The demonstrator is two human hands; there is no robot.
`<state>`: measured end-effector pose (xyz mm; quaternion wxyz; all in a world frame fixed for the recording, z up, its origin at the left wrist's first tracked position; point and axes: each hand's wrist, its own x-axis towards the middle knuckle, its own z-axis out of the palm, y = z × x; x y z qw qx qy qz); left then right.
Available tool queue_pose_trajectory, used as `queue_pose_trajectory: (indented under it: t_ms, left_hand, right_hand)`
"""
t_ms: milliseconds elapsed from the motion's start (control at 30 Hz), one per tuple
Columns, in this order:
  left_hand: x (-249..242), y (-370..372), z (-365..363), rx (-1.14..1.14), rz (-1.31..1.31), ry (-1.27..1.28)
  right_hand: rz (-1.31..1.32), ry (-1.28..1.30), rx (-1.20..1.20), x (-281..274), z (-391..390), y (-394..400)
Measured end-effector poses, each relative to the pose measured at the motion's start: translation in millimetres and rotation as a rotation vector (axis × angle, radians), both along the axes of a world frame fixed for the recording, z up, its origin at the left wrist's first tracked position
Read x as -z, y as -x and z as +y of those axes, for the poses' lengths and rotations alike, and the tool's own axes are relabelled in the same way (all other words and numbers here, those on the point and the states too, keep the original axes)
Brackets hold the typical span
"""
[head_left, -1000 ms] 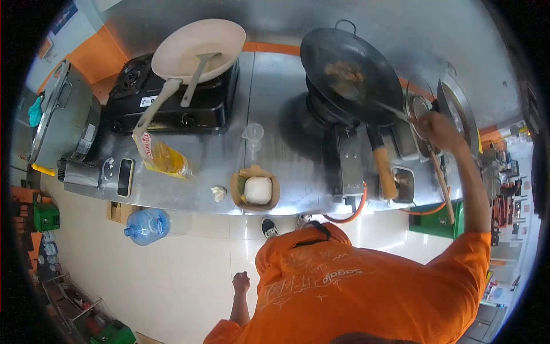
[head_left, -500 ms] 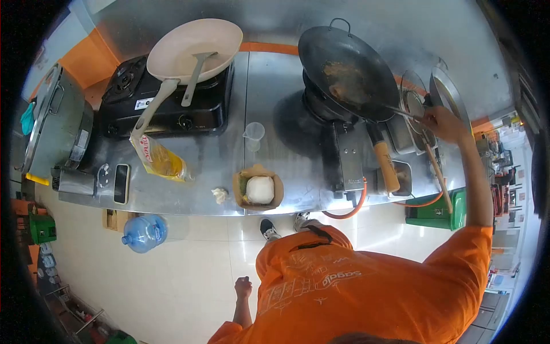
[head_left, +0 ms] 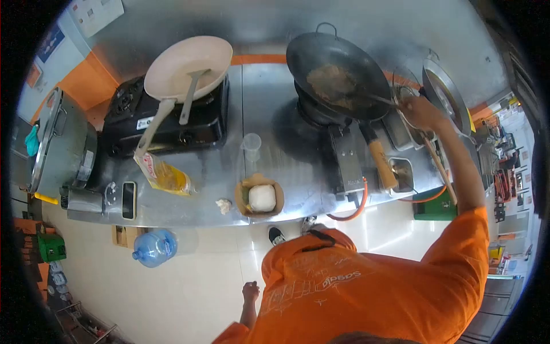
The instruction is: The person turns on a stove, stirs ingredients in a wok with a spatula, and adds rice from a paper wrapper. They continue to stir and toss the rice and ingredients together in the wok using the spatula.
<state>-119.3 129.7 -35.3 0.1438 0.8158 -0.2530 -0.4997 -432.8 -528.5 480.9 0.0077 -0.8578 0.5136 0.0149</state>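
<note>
My right hand [head_left: 422, 114] is closed round the handle of a dark metal spatula [head_left: 378, 98], whose head rests inside the black wok [head_left: 358, 60]. Browned food [head_left: 332, 82] lies in the wok, which sits on a burner with its wooden handle [head_left: 382, 165] towards me. My left hand [head_left: 250, 291] hangs beside my body, away from the counter, with its fingers curled; anything inside it is too small to make out. A cardboard box [head_left: 278, 200] holding a white rounded mound [head_left: 262, 198] stands at the counter's front edge.
A pale pan [head_left: 166, 69] with a grey spatula [head_left: 191, 100] is on the left stove [head_left: 200, 129]. Nearby are an oil pouch [head_left: 166, 175], a clear cup [head_left: 251, 143], a phone [head_left: 129, 200] and a large pot [head_left: 66, 143]. An orange hose [head_left: 362, 203] loops over the front edge.
The camera view has shifted slightly, so the counter appears lower. My right hand has moved the spatula in the wok, and the food is spread differently. My left hand stays low.
</note>
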Motion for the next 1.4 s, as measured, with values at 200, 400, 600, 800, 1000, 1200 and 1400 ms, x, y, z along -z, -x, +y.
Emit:
queue_pose_trajectory:
  t_ms: [200,400,600,800,1000,1200,1400]
  left_hand:
    - [46,2,33,-0.202,0.203,0.041]
    - [29,-3,30,-0.317,0.119,0.003]
    - [30,-15,6,-0.068,-0.046,0.176]
    - [-188,-44,-194,0.386,0.117,0.211]
    - [-392,83,-407,0.200,1.101,0.381]
    - [-379,192,-486,-0.086,1.366,0.314]
    - [-381,228,-510,-0.483,1.412,0.349]
  right_hand:
    - [-0.027,-0.070,0.024,14,6,4]
    - [0.071,-0.153,0.085,-11,28,5]
    - [0.112,-0.195,0.134,-35,34,-1]
    - [0.039,-0.068,0.080,-9,22,15]
    - [0.022,-0.089,0.012,7,13,4]
    - [-0.019,-0.163,-0.130,-11,26,34]
    - [0.031,-0.018,-0.086,3,-6,53]
